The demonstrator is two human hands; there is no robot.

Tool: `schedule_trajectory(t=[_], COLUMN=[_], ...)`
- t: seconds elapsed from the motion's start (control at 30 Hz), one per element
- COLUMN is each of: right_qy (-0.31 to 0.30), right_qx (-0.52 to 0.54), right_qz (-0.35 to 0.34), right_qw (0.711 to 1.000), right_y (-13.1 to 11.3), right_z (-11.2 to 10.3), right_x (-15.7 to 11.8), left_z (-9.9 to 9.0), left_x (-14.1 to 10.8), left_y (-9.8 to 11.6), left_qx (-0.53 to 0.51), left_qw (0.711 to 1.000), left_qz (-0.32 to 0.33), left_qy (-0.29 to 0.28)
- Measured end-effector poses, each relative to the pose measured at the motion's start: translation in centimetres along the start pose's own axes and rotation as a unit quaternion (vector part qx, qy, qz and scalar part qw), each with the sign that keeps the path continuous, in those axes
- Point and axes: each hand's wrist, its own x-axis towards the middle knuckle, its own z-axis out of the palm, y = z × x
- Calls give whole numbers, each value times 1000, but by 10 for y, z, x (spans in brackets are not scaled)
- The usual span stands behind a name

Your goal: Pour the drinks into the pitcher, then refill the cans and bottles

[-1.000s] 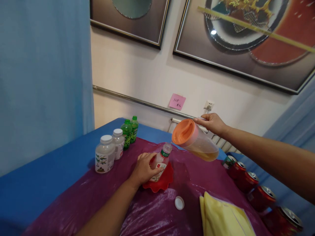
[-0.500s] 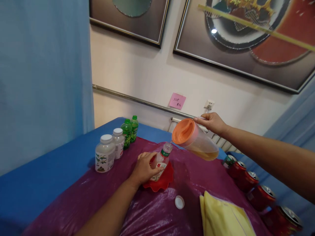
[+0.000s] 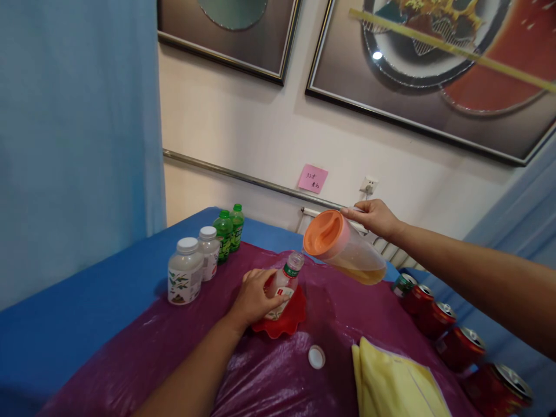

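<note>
My left hand [image 3: 256,295] is wrapped round a clear plastic bottle [image 3: 284,295] with a green neck band, its mouth uncapped. The bottle stands in a red scalloped dish [image 3: 278,329]. By its handle, my right hand [image 3: 371,217] grips a translucent pitcher [image 3: 354,258] with an orange lid, tipped to the left. Yellowish liquid lies along the pitcher's low side, and the lid's edge is close to the bottle's mouth. Whether liquid is flowing between them is hard to make out. A white cap [image 3: 317,357] lies on the purple sheet in front of the dish.
Two white-capped bottles [image 3: 185,272] and two green bottles [image 3: 224,234] stand in a row on the left. Several drink cans [image 3: 460,349] line the right side. A folded yellow cloth [image 3: 395,379] lies near the front. Purple plastic sheeting [image 3: 174,353] covers part of the blue table [image 3: 99,289].
</note>
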Motion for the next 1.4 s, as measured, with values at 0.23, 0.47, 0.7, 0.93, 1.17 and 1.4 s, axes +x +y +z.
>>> schedule_trajectory(t=[0.23,0.47,0.7,0.93,1.17,1.4], right_qy=[0,1,0,-3,-1,-3], right_qx=[5,14,1,-14,-13,-14], right_qz=[6,16,12,3,2,5], right_qw=[1000,1000,1000,1000,1000,1000], right_y=[-1,-2,0,1,0,-1], right_z=[1,1,1,1,0,1], right_x=[-2,-4,-4,-2,-3,-4], left_z=[2,2,1,2,3,3], left_x=[0,0,1,0,0,0], left_y=[-2,-3,-2,-3,-3,-4], left_qx=[-3,-5,-1,-2,-2,-5], left_qw=[1000,1000,1000,1000,1000,1000], left_qz=[0,-3,-2,1,1,2], left_qy=[0,-3,-5,1,2,7])
